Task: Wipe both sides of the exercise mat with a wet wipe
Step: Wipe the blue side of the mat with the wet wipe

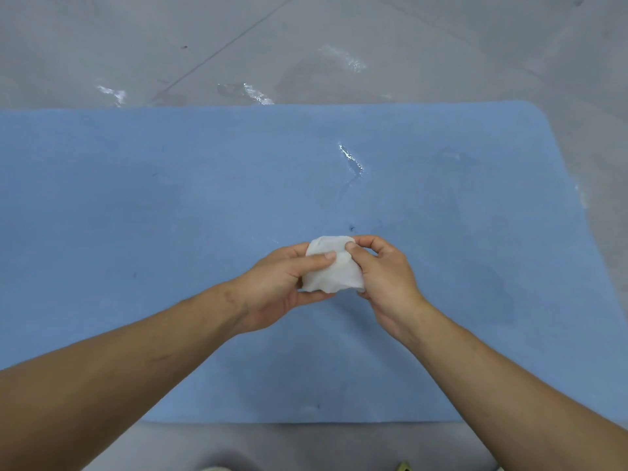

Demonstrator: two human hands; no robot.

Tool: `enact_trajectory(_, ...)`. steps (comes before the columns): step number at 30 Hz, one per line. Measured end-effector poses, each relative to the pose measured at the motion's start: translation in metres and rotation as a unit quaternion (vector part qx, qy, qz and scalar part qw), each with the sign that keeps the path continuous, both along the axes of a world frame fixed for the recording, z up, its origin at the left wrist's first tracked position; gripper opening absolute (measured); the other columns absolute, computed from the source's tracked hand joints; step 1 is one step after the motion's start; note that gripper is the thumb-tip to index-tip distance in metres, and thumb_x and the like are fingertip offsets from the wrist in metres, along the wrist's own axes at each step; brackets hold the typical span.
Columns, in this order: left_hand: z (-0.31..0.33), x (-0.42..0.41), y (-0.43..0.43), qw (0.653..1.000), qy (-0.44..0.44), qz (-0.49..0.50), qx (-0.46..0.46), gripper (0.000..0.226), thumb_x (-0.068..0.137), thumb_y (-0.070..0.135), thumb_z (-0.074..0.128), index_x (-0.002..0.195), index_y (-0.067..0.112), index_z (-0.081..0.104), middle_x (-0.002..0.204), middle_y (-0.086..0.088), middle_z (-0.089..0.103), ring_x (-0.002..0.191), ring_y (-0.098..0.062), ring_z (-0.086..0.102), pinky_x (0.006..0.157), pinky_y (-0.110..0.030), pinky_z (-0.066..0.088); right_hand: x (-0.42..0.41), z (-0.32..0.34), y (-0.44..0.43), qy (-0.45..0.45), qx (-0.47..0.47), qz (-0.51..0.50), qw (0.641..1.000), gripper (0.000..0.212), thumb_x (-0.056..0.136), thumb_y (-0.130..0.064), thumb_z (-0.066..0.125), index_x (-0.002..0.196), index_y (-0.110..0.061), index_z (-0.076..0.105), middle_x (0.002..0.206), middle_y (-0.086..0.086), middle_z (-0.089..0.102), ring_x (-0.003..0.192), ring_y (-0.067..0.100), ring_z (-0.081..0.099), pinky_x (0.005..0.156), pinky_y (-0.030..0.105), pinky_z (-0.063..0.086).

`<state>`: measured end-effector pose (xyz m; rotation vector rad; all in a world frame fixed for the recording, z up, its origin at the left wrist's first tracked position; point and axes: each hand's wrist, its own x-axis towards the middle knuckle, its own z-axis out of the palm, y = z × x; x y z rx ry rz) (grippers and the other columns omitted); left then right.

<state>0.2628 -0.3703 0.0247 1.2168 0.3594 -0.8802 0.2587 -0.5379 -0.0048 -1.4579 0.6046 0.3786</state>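
Left hand (277,287) and right hand (384,277) both pinch the unmarked wet wipe (334,270) above the blue mat (170,198).

Blue exercise mat (170,198) flat on the floor (306,35), white wet wipe (334,270) bunched up above it.
We see the mat spread wide, its far right corner rounded, a shiny wet streak (351,161) and a few small dark specks on its surface. We hold the crumpled wipe between our left hand (278,290) and right hand (387,277), both thumbs pinching its top, over the mat's middle.
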Motion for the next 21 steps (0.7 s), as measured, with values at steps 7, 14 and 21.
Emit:
enact_trajectory(7, 0.032, 0.026, 0.010, 0.991, -0.042, 0.023, 0.122, 0.028, 0.096, 0.016, 0.071, 0.123, 0.010, 0.067, 0.121, -0.009, 0.075, 0.104, -0.017, 0.075, 0.081, -0.027, 0.060, 0.012, 0.015, 0.000, -0.065, 0.016, 0.011, 0.998, 0.015, 0.097, -0.027, 0.071, 0.089, -0.028, 0.058, 0.081, 0.003, 0.069, 0.069, 0.020, 0.064, 0.061, 0.030, 0.047)
enact_trajectory(14, 0.077, 0.044, 0.026, 0.945, -0.124, -0.135, 0.271, 0.078, 0.085, 0.006, 0.080, 0.144, 0.046, 0.046, 0.124, -0.003, 0.063, 0.107, -0.022, 0.071, 0.092, -0.036, 0.061, 0.026, 0.034, 0.006, -0.090, 0.065, 0.057, 0.992, 0.021, 0.095, -0.021, 0.075, 0.078, -0.017, 0.063, 0.075, 0.002, 0.065, 0.070, 0.019, 0.057, 0.062, 0.029, 0.046)
enact_trajectory(21, 0.036, 0.046, 0.009, 0.903, -0.168, -0.168, 0.359, 0.036, 0.078, 0.022, 0.091, 0.109, 0.022, 0.073, 0.091, 0.005, 0.068, 0.073, -0.008, 0.060, 0.054, -0.008, 0.045, 0.041, 0.019, 0.005, -0.042, 0.047, 0.008, 0.998, 0.022, 0.094, -0.018, 0.076, 0.077, -0.018, 0.062, 0.071, -0.002, 0.061, 0.064, 0.015, 0.057, 0.052, 0.023, 0.042)
